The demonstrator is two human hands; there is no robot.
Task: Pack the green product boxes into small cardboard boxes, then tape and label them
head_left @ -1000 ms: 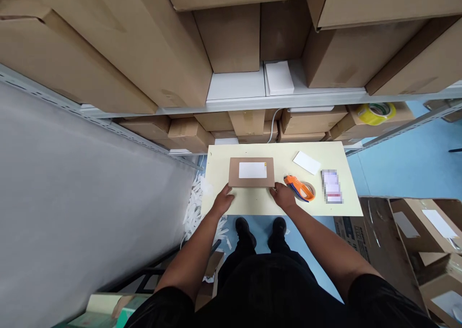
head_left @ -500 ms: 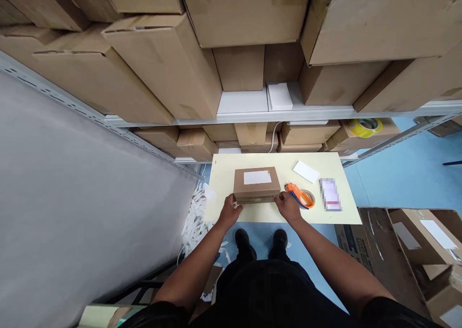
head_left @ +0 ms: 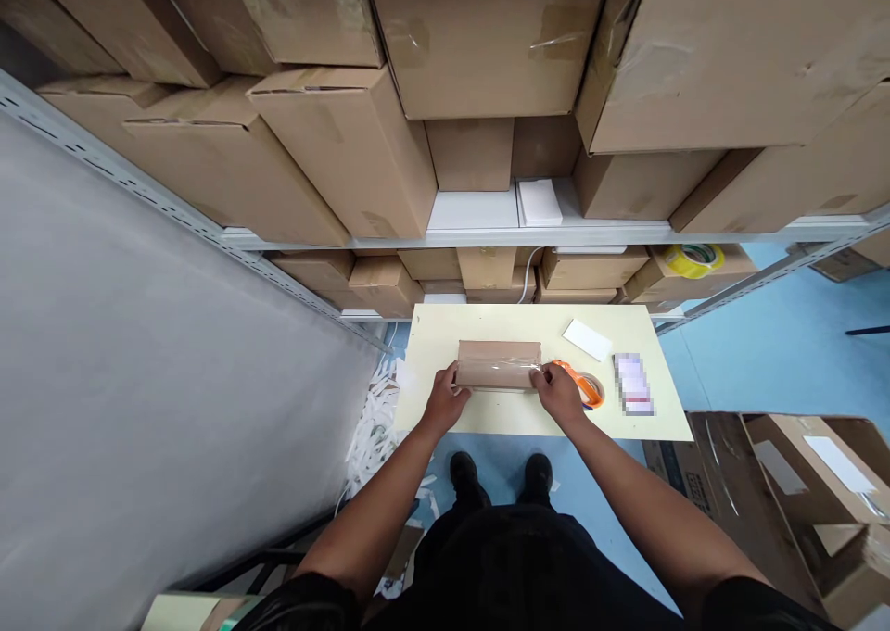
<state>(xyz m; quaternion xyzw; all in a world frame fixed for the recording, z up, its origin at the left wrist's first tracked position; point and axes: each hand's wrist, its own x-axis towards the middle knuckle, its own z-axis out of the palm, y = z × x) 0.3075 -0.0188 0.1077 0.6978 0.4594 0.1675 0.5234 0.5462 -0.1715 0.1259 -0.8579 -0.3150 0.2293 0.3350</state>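
Observation:
A brown cardboard box (head_left: 497,353) rests on the cream tabletop (head_left: 431,334), with a glossy strip of clear tape across the side facing me. My left hand (head_left: 443,403) grips its near left corner, fingers closed on the edge. At the near right corner my right hand (head_left: 558,396) is closed on the box too, thumb against the taped side. Just right of that hand lies an orange tape dispenser (head_left: 585,388), partly covered by the hand. No white label shows on the box's visible faces.
A white card (head_left: 588,339) and a pixelated phone-like item (head_left: 632,384) lie at the table's right. Behind stands a shelf (head_left: 479,209) packed with cartons, a yellow tape roll (head_left: 693,260) among them. Paper strips (head_left: 372,441) litter the floor left; an open carton (head_left: 737,483) stands right.
Both hands have tipped the box over, so the face with the white label has gone from view and a taped side shows instead. The view has shifted slightly.

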